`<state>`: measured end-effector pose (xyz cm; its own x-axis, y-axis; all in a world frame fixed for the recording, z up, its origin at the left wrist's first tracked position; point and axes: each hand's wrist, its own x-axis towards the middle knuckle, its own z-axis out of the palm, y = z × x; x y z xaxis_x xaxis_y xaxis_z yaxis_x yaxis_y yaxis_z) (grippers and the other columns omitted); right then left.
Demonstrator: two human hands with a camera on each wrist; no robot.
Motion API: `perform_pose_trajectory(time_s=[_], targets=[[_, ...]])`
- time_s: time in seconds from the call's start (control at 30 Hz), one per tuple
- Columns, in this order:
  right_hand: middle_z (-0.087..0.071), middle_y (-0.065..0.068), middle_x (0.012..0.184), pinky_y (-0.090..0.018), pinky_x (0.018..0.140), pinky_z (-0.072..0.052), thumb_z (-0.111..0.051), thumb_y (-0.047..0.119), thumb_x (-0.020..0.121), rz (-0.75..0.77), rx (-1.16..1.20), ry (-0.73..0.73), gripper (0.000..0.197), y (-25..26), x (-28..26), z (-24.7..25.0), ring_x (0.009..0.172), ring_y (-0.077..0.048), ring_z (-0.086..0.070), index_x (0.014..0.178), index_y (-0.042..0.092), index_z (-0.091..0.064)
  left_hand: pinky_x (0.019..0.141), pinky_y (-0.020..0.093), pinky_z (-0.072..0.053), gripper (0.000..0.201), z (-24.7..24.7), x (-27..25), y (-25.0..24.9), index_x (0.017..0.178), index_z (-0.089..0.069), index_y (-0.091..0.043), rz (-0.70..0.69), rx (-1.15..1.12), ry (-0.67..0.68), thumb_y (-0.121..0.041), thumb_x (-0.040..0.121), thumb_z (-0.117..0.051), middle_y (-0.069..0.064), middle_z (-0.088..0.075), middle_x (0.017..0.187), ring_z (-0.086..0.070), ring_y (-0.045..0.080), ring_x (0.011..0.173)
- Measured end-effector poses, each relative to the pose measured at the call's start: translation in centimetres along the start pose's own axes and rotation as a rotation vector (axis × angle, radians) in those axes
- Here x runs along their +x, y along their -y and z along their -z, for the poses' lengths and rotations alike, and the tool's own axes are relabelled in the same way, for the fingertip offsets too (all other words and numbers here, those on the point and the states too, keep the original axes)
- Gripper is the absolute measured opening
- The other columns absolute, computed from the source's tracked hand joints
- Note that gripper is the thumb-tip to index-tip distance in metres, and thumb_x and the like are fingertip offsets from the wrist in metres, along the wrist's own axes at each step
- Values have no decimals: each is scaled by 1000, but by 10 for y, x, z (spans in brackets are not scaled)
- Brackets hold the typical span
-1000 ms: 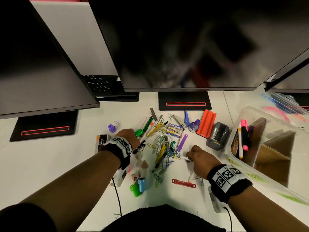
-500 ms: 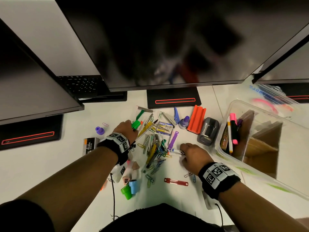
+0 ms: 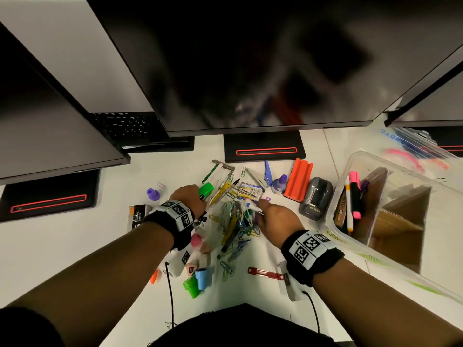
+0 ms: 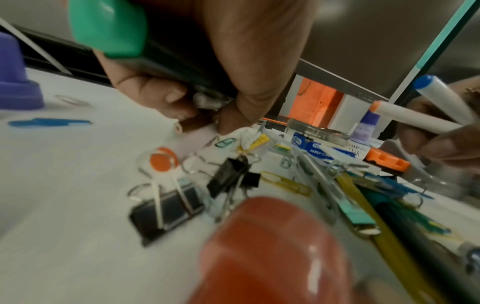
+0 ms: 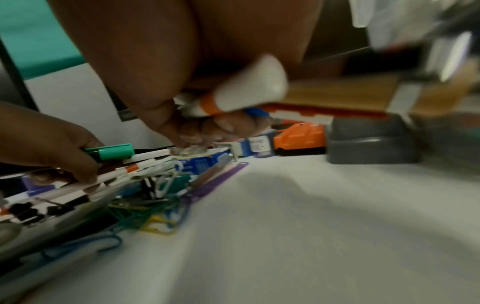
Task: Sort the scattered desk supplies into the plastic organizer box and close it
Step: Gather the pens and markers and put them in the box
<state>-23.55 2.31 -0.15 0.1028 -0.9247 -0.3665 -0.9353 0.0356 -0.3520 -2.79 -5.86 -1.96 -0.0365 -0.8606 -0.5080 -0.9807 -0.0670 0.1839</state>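
My left hand [image 3: 198, 199] grips a green marker [image 3: 206, 190] at the back left of the heap of paper clips and pens [image 3: 235, 221]. In the left wrist view the left hand [image 4: 205, 115] also pinches a brown pencil [image 4: 192, 123] under the green marker [image 4: 109, 26]. My right hand [image 3: 260, 206] holds white pens [image 3: 253, 207] with orange and blue tips. In the right wrist view, the right hand [image 5: 197, 133] reaches down beside the blue paper clip box [image 5: 207, 159]. The clear plastic organizer box [image 3: 350, 156] stands open at the right, with markers upright inside.
Three dark monitors overhang the back of the white desk. An orange holder [image 3: 299, 179], a grey dispenser [image 3: 317, 196] and a purple ink bottle [image 3: 279, 184] lie between heap and box. A staples box [image 3: 136, 216], green and blue caps [image 3: 198, 281] and a red fastener [image 3: 265, 272] lie nearer me.
My left hand has taken up the green marker and shifted back. My right hand has carried the white pens forward to the paper clip box.
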Motion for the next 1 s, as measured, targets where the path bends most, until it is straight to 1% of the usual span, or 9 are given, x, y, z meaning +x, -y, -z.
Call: perform_pose_trajectory(time_s=[0.1, 0.23, 0.37, 0.47, 0.63, 0.8, 0.9, 0.93, 1.0], targets=[[-55, -13, 119, -36, 83, -48, -46, 20, 91, 121, -24, 40, 33, 23, 19, -2, 106, -33, -57, 124, 16, -50, 74, 29, -43, 24, 3, -7, 8, 106, -55, -10, -20, 14, 20, -24, 89, -46, 11, -62, 111, -59, 28, 100], [-46, -11, 118, -37, 82, -46, -46, 16, 91, 266, -138, 150, 35, 59, 47, -7, 105, -33, -57, 125, 22, -53, 72, 29, -40, 23, 12, -24, 29, 104, -54, -7, -5, -10, -2, -25, 92, -44, 13, -62, 107, -58, 30, 95], [-45, -12, 116, -37, 74, -48, -48, 7, 87, 329, -287, 215, 35, 87, 64, -14, 98, -35, -59, 120, 14, -58, 72, 29, -39, 26, 20, -40, 56, 107, -53, -6, 32, -30, -34, -27, 94, -44, 11, -58, 95, -59, 32, 99], [-46, -15, 118, -38, 73, -48, -44, 3, 88, 346, -355, 204, 35, 97, 68, -21, 98, -37, -60, 119, 11, -58, 77, 30, -41, 27, 22, -47, 71, 108, -54, -7, 55, -43, -44, -28, 94, -44, 14, -63, 106, -59, 32, 99], [-47, -14, 118, -38, 67, -46, -44, 3, 88, 350, -381, 178, 30, 95, 68, -24, 93, -35, -61, 116, 6, -54, 80, 30, -41, 29, 22, -56, 78, 112, -55, -7, 72, -81, -30, -29, 94, -46, 13, -63, 111, -58, 30, 102], [-46, -12, 119, -38, 74, -46, -51, 15, 87, 297, -145, 51, 29, 86, 58, -8, 96, -35, -58, 115, 8, -49, 83, 33, -46, 25, 23, -58, 78, 107, -55, -6, 54, -167, -7, -25, 92, -47, 12, -65, 108, -58, 28, 93], [-56, -13, 113, -34, 81, -44, -52, 19, 89, 215, 140, -100, 31, 78, 42, 11, 99, -32, -57, 118, 10, -50, 68, 27, -49, 11, 23, -60, 72, 96, -55, -11, -9, -280, 23, -19, 92, -49, 5, -69, 97, -60, 19, 78], [-60, -12, 106, -32, 78, -43, -52, 20, 90, 188, 229, -153, 29, 75, 36, 18, 93, -30, -58, 118, 10, -51, 65, 25, -47, 11, 25, -62, 69, 97, -55, -11, -33, -306, 26, -19, 92, -50, 4, -70, 95, -59, 17, 75], [-59, -6, 81, -30, 66, -40, -54, 21, 91, 139, 364, -260, 18, 67, 22, 31, 71, -23, -55, 107, 11, -53, 63, 24, -48, 16, 28, -65, 59, 104, -56, -9, -79, -352, 38, -19, 91, -52, 4, -70, 93, -61, 17, 76]])
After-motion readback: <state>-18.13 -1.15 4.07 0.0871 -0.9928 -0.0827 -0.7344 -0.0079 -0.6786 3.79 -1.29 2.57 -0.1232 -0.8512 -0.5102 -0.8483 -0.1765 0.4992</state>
